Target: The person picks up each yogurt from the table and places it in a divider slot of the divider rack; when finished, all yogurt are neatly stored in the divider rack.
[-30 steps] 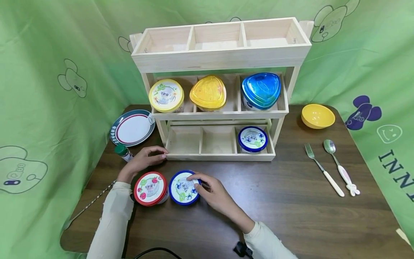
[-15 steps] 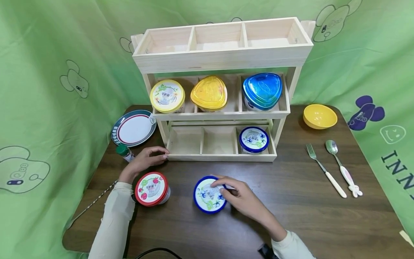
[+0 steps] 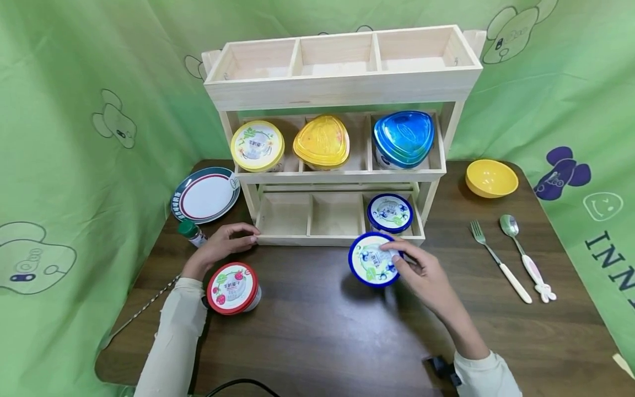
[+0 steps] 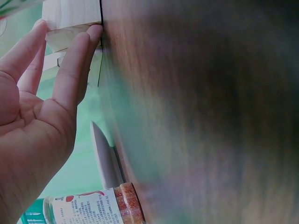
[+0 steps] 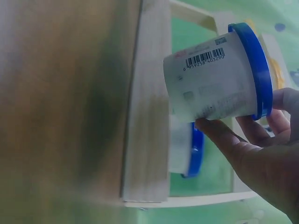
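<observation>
Before the rack [image 3: 342, 240], right hand [image 3: 426, 274] pinches blue-lidded cup [image 3: 373, 266].

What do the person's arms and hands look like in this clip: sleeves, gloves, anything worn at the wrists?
Both hands are bare, no gloves or rings visible. The left hand and right hand come out of long cream-white sleeves. A small black device sits at the right cuff, and a dark cable runs beneath the left arm.

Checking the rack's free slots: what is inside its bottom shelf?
The bottom shelf holds one blue-lidded cup in its right compartment; the left and middle compartments look bare. That cup's contents are hidden by its lid.
</observation>
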Available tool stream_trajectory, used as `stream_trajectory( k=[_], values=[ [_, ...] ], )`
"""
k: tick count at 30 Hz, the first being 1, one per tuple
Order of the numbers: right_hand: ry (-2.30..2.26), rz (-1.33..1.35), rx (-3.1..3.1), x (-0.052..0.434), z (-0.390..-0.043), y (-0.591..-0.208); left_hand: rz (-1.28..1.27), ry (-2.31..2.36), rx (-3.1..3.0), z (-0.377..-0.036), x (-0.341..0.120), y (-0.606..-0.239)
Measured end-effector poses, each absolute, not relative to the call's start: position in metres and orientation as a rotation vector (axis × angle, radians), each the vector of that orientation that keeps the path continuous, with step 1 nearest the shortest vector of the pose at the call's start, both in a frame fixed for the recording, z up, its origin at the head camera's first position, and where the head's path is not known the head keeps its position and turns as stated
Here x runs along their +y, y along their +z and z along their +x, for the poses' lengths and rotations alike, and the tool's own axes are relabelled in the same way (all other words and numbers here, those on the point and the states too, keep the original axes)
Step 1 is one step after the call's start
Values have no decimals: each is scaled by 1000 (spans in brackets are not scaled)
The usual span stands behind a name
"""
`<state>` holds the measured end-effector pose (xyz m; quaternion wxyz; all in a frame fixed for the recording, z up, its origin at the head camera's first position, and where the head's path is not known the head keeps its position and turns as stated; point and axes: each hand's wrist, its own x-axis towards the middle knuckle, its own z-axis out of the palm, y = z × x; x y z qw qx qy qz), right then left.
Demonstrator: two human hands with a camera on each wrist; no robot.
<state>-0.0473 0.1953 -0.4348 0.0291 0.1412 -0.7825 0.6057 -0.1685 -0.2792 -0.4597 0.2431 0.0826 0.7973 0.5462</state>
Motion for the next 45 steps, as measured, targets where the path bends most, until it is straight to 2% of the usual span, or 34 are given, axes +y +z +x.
stream_trajectory(
  k=[6,16,24,39,45],
  values=[
    [1900,419,-2397,190,-58,-424,227,1492,2174,-168,-280,-462],
    [1969,542,-2357,157,-80,-415,227,1484,2177,-170,-280,-462],
    [1972,466,-2392,143,-102,-411,220,1463,2190,-171,-279,-461],
    [2063,280,-2306,115,-144,-443,210,1484,2182,-169,-278,-458],
    [1865,271,-2511,110,-148,-450,208,1476,2188,-168,-278,-457]
  ],
)
